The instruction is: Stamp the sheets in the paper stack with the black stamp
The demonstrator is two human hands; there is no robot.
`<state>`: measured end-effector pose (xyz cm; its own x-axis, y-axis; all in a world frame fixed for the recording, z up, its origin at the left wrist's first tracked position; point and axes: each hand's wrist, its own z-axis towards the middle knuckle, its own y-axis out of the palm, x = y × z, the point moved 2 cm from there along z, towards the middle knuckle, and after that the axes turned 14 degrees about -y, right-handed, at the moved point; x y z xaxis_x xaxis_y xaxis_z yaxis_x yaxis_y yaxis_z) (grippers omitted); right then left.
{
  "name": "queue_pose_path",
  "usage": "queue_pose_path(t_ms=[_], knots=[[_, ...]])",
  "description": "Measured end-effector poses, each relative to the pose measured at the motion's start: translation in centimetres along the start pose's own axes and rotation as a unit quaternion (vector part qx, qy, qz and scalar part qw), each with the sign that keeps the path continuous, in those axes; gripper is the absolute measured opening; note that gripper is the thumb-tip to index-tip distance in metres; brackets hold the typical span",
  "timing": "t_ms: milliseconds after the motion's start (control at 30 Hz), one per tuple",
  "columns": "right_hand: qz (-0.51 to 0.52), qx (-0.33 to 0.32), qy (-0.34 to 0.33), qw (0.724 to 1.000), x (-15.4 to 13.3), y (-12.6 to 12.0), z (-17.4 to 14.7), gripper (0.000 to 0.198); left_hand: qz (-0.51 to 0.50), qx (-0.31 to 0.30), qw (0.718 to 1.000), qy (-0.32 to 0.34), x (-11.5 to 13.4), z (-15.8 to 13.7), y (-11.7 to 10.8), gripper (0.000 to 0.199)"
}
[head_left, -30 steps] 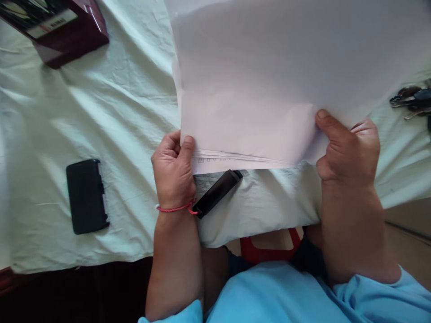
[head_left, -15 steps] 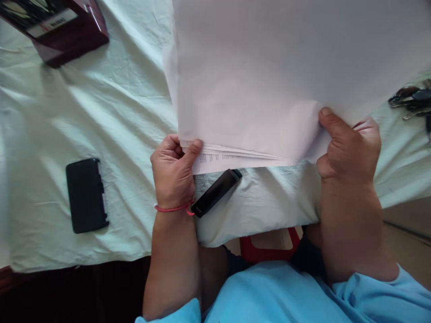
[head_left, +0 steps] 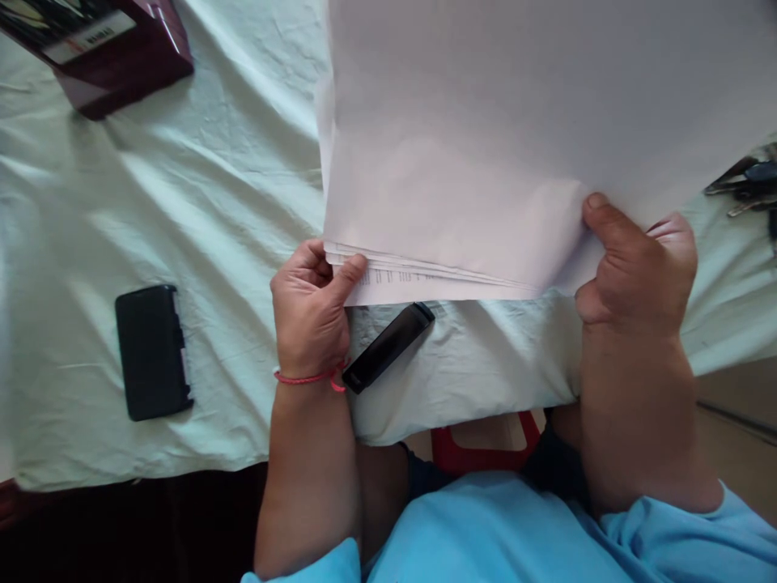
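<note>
Several white paper sheets [head_left: 473, 146] are held up over the cloth, their lower edges fanned apart at the left. The top sheet looks blank, while printed lines show on a lower one. At the lower left corner, my left hand [head_left: 316, 300] pinches the sheets between thumb and curled fingers. My right hand [head_left: 643, 267] grips the lower right part, thumb on top, and the paper buckles beside it. Beneath the papers' lower edge lies a black stapler [head_left: 388, 348], near my left wrist with its red cord.
A black phone [head_left: 153, 352] lies on the pale green cloth [head_left: 243, 162] at the left. A dark red box [head_left: 133, 65] stands at the upper left. Keys [head_left: 749, 182] lie at the right edge. Below the table edge shows something red [head_left: 473, 461].
The papers' left edge has shifted slightly right and the sheet edges at the left corner are fanned a little wider. My right hand has moved slightly right.
</note>
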<state>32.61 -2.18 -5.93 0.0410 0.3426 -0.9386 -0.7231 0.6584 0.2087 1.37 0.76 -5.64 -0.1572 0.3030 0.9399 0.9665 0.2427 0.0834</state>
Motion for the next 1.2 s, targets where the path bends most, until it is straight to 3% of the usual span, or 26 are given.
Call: queue_pose_path(t_ms=[333,533,800,1067,1200], knots=[[0.002,0.008,0.004,1.0,0.18,0.03,0.03,0.026,0.0,0.048,0.998,0.033,0.06,-0.14,-0.43,0.063],[0.008,0.043,-0.014,0.999,-0.05,-0.25,0.33,0.027,-0.041,-0.014,0.999,-0.018,0.16,-0.29,-0.13,0.056],[0.008,0.032,0.016,0.999,0.05,-0.08,-0.05,0.03,-0.023,0.041,0.999,0.004,-0.25,0.26,-0.74,0.056],[0.009,0.03,-0.001,1.0,-0.04,-0.06,-0.02,0.035,-0.027,0.018,0.999,0.01,-0.38,0.36,-0.2,0.06],[0.019,0.018,0.0,1.0,0.13,-0.01,-0.11,0.037,-0.032,0.002,0.999,0.017,-0.54,0.55,-0.55,0.05]])
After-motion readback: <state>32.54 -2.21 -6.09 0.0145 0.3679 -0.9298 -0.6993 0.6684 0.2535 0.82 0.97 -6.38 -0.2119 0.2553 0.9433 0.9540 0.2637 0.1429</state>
